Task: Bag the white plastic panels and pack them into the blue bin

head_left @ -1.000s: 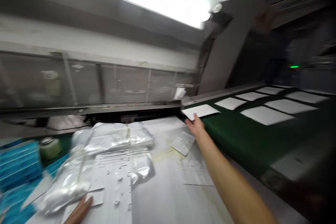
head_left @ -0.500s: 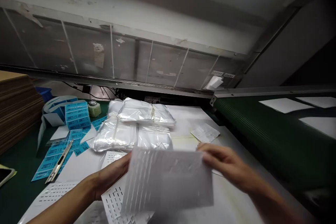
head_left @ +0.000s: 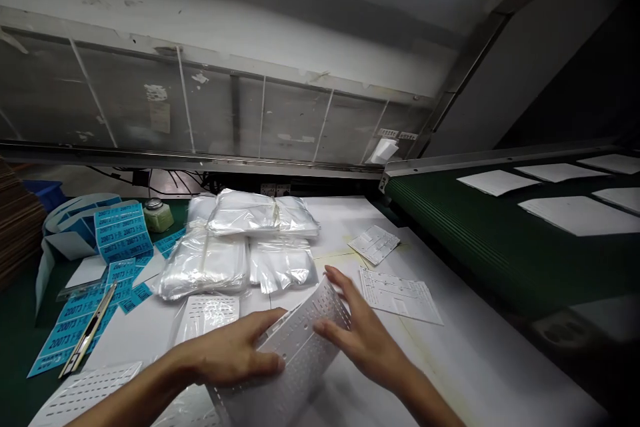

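Both hands hold a stack of white perforated sheets (head_left: 300, 353), tilted up above the white work surface. My left hand (head_left: 235, 350) grips the left side, its thumb lying over the front face. At the upper right, my right hand (head_left: 360, 333) pinches the edge between thumb and fingers. Small holes and slots show in the sheets; their lower end runs out of view. To the right lies a white sheet printed with a diagram (head_left: 400, 297), and a smaller printed sheet (head_left: 375, 243) is just behind it. A slotted white sheet in clear plastic (head_left: 213, 313) lies beyond my left hand.
Bundles of clear plastic bags (head_left: 210, 260) are stacked behind my hands. At left lie blue printed labels (head_left: 123, 230), a utility knife (head_left: 90, 330) and a small glass jar (head_left: 158, 215). On the right, a green conveyor belt (head_left: 450, 233) carries several white sheets (head_left: 580, 213).
The held stack has turned from broadside to a steep slant, and my left hand has come round onto its front. My right hand has moved left. The diagram sheet now shows at right.
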### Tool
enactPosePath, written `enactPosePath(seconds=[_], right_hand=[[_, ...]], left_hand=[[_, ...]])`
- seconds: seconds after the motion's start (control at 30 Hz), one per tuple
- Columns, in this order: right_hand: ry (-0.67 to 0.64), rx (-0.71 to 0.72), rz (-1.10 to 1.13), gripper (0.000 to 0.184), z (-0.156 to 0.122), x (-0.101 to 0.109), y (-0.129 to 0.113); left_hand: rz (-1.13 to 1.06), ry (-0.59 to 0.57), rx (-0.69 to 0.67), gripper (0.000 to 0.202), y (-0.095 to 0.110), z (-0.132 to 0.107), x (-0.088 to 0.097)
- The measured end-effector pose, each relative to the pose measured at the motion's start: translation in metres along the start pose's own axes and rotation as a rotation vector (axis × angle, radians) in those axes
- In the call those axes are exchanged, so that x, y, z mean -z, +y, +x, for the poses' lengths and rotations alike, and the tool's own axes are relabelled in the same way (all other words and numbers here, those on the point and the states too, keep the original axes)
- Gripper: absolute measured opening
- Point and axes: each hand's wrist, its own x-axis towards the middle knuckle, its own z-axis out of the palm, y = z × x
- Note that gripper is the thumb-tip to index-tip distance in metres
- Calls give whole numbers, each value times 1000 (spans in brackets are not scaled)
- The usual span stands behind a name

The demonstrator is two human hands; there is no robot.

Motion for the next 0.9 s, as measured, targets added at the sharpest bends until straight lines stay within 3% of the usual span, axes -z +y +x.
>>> enactPosePath(seconds=[0.1, 0.2, 0.3, 0.43, 0.67, 0.77, 0.9], right_hand=[[-7, -106, 245, 61, -16, -4, 23], [153, -104, 285, 50, -33, -4, 43], [246, -77, 374, 44, -48, -12, 64], [271, -118, 451, 35, -66, -32, 88], [442, -214, 464, 37, -86, -54, 89], [514, -218, 494, 43, -88, -72, 89], [580, -256, 528, 50, -89, -92, 93]], left_hand=[[253, 21, -48, 48, 12, 8, -15], [427, 33, -84, 42, 23, 19, -30], [575, -37, -69, 44, 28, 34, -39], [749, -137, 48, 50, 22, 48, -41], [620, -60, 268, 68, -15, 30, -27], [600, -84, 305, 69, -6, 31, -27], [504, -114, 319, 60, 22, 39, -29]])
